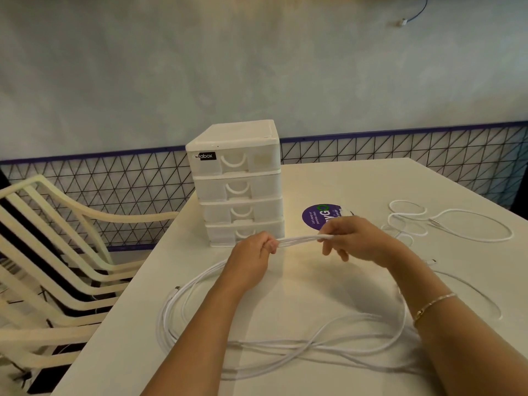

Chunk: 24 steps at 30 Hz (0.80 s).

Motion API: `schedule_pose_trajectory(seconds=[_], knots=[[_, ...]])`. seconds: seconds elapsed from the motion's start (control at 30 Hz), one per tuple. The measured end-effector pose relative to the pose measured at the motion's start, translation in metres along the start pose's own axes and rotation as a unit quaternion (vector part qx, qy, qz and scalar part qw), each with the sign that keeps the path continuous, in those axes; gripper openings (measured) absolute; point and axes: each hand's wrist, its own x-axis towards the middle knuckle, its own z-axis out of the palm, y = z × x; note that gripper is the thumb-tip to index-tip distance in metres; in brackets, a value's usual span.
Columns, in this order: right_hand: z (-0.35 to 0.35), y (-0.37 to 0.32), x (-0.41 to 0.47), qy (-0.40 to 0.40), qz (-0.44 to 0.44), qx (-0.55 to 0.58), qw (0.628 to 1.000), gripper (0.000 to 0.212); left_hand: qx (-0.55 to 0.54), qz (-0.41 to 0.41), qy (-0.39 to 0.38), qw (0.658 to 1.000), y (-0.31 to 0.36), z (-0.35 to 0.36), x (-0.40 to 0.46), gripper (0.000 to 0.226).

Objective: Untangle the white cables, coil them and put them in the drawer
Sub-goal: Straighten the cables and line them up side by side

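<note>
- Cable strands (297,240) ran taut and nearly level between the two hands, several thin white lines bunched side by side just in front of the lowest drawer.
- The left hand (253,254) was clenched round the left end of that bunch, fingers curled in a fist with the strands emerging beside the knuckles.
- The right hand (354,238) pinched the right end between thumb and forefinger; its remaining fingers (335,251) hung loosely curled beneath, holding nothing.
- From the hands the same white cable dropped to the table (357,178) and spread in a large loose coil (257,344), smooth, round in section, its loops overlapping and crossing near the forearms.
- A small plug end (176,288) showed at the coil's left edge.
- A second white cable (457,221) lay well apart at the right, in open irregular loops with a metallic tip.
- The drawer unit (237,181) stood upright behind the hands: boxy, white translucent plastic, four stacked drawers, all shut, each with a curved moulded handle, a black label on the top one.
- A round purple sticker (314,217) lay flat just right of the unit.
- The table surface was matt and off-white.
- A thin chain bracelet (434,305) circled the right wrist.
- A cream slatted chair (57,252) stood at the left.
</note>
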Motion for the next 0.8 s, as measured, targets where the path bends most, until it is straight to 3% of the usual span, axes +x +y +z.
schedule_pose_trajectory(seconds=[0.13, 0.2, 0.3, 0.4, 0.47, 0.53, 0.7, 0.8], knots=[[-0.028, 0.014, -0.004, 0.051, 0.045, -0.014, 0.998, 0.020, -0.006, -0.015, -0.005, 1.000, -0.002, 0.000, -0.001, 0.023], [-0.042, 0.020, -0.006, 0.133, 0.065, -0.076, 0.986, 0.022, -0.011, -0.025, -0.004, 1.000, -0.003, -0.001, -0.001, 0.023], [-0.055, 0.029, -0.010, 0.328, 0.103, -0.176, 0.922, 0.024, -0.027, -0.031, 0.000, 0.999, -0.001, 0.001, -0.002, 0.022], [-0.058, 0.030, -0.008, 0.422, 0.164, -0.238, 0.859, 0.019, -0.040, -0.037, 0.002, 0.999, 0.005, 0.002, -0.003, 0.022], [-0.056, 0.026, -0.006, 0.386, 0.223, -0.304, 0.842, 0.020, -0.053, -0.042, 0.006, 0.998, 0.005, 0.002, -0.004, 0.021], [-0.046, 0.020, -0.005, 0.316, 0.223, -0.347, 0.854, 0.028, -0.061, -0.047, 0.009, 0.997, 0.006, 0.001, -0.005, 0.020], [0.006, -0.012, 0.004, 0.196, -0.063, -0.239, 0.949, 0.019, -0.060, -0.033, 0.005, 0.998, 0.006, 0.002, -0.006, 0.019], [0.033, -0.023, 0.008, 0.143, -0.150, -0.249, 0.946, 0.019, -0.053, -0.022, 0.001, 0.998, 0.005, 0.002, -0.006, 0.017]])
